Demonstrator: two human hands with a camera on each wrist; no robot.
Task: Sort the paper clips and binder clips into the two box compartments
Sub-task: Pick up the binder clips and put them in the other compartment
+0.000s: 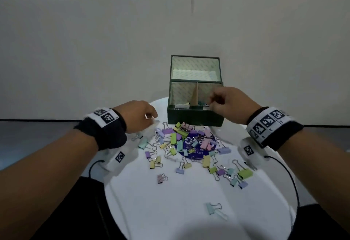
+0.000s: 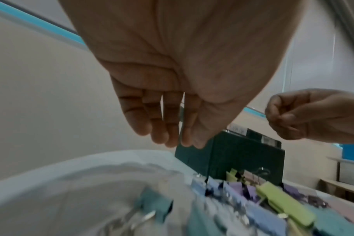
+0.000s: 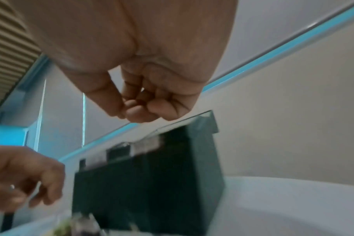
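Head view: looks forward and down from above the table (image 1: 144, 211), taking in both forearms, the clips (image 1: 181, 141) and the box (image 1: 195, 118) at the far edge. Left wrist view: sits under the left hand (image 2: 172, 79), very near the table, facing right-forward — clips blurred below. Right wrist view: under the right hand (image 3: 144, 79), facing left-forward and upward. Shared — both wrist views take in the box front and the opposite hand.
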